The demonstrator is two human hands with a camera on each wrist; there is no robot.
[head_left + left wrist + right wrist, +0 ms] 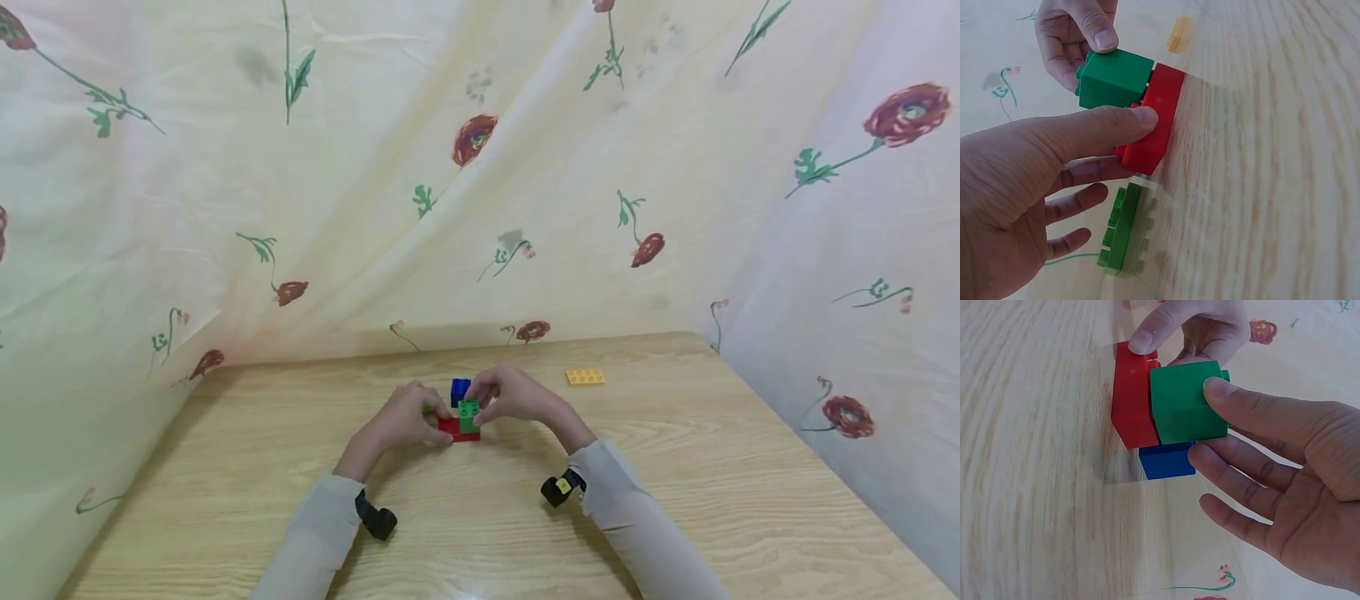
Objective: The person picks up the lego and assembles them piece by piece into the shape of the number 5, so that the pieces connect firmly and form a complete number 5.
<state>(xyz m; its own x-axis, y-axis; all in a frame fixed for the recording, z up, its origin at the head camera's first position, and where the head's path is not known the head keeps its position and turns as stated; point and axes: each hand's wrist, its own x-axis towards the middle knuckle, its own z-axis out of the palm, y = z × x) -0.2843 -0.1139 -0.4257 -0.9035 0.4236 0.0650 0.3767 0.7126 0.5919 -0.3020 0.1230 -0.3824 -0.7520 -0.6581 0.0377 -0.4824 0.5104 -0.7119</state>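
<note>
Bricks at work: green block [468,416] over the right end of the red brick [1166,106], 3 other pieces seemingly loose.

Left hand [405,417] pinches the left part of the red brick, thumb on its near side, at the middle of the wooden table [465,517]; right hand [517,393] grips the green block, thumb on its near face, fingers round the far side. These 2 pieces look almost joined, yet a thin gap shows between them in the left wrist view, so the fit is probably unfinished. Left over: the blue block [461,392] just beyond the red brick, whether touching I cannot tell; the light-green brick [1124,228], far side, near the left hand; and the yellow brick [585,377], far right, well apart.
</note>
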